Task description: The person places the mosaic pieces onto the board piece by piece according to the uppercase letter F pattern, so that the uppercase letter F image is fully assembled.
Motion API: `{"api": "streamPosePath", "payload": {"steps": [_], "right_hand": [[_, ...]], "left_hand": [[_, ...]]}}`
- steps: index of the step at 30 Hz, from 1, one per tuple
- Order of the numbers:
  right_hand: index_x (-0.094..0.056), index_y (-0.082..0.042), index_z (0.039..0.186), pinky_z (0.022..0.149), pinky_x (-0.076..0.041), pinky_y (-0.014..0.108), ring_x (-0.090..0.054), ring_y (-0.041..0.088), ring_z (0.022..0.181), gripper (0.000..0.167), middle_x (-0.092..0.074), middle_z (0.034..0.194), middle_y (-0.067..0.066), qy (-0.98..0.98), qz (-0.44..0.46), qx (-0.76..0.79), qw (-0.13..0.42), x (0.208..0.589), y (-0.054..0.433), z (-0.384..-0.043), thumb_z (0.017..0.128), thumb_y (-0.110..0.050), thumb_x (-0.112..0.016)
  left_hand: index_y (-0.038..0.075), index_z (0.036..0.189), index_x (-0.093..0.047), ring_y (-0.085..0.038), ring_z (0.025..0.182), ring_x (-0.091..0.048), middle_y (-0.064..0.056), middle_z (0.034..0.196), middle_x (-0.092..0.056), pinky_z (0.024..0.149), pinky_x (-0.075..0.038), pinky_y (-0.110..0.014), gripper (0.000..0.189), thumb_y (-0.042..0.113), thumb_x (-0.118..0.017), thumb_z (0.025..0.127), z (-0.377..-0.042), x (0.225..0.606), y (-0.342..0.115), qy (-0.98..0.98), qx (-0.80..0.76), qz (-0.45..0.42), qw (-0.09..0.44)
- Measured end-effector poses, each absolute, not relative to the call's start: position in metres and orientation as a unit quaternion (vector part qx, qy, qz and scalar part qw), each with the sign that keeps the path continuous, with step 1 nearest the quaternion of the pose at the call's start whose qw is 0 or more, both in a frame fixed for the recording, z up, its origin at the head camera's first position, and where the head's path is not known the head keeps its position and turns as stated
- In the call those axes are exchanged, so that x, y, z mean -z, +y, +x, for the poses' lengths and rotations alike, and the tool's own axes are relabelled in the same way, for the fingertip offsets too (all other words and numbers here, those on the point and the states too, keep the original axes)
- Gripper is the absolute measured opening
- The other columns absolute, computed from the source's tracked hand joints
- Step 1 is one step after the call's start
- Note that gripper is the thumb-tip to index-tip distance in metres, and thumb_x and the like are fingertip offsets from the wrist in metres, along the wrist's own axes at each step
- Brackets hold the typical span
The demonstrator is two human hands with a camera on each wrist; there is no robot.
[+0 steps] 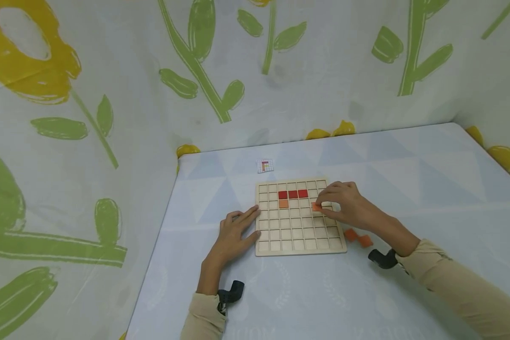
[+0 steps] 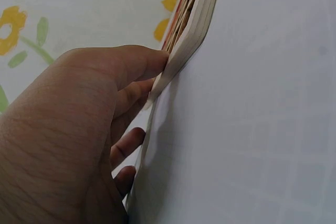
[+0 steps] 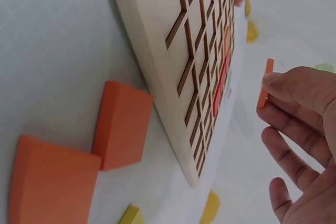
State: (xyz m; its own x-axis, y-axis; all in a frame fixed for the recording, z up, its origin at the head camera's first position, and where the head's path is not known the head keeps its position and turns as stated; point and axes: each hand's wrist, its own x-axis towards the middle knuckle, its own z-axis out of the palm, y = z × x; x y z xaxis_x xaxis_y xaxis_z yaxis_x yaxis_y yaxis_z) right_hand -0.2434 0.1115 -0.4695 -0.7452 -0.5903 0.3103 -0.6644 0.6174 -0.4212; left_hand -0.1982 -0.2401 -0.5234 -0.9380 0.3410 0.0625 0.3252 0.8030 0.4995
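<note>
A wooden grid board (image 1: 276,235) lies on the table. Three red square tiles (image 1: 293,194) sit side by side in one of its upper rows, and an orange tile (image 1: 284,203) fills the cell under the leftmost. My right hand (image 1: 344,203) pinches another orange tile (image 3: 265,83) between thumb and index finger, held above the board's right side. My left hand (image 1: 233,236) rests at the board's left edge, its thumb and fingertips touching the rim with fingers extended. In the left wrist view, the thumb lies against the board's corner.
Two loose orange tiles (image 3: 123,124) lie on the table beside the board's right edge. Part of a yellow piece (image 3: 131,215) shows near them in the right wrist view. Behind the board lies a small card (image 1: 265,165) with a coloured grid pattern. Flower-printed cloth (image 1: 306,104) surrounds the table.
</note>
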Motion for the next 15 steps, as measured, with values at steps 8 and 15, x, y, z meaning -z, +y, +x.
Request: {"api": "streamPosePath", "payload": {"steps": [8,15], "right_hand": [[-0.078,-0.013,0.098,0.088,-0.033,0.051,-0.058,0.025,0.107,0.020,-0.071,0.102,-0.001,-0.886,0.372,-0.262,0.087,0.469,0.096,-0.249,0.080,-0.010,-0.085],[-0.078,-0.011,0.097,0.085,-0.034,0.052,-0.059,0.024,0.104,0.021,-0.071,0.099,-0.001,-0.872,0.395,-0.271,0.101,0.470,0.084,-0.252,0.078,-0.007,-0.086]], "left_hand": [[0.026,0.154,-0.042,-0.026,0.135,-0.033,0.017,0.159,-0.032,0.103,-0.025,-0.054,0.060,0.040,-0.058,0.098,-0.199,0.523,-0.239,0.948,-0.261,0.179,0.013],[0.028,0.154,-0.041,-0.025,0.135,-0.032,0.020,0.159,-0.030,0.105,-0.024,-0.053,0.061,0.043,-0.057,0.098,-0.200,0.524,-0.240,0.950,-0.257,0.177,0.018]]}}
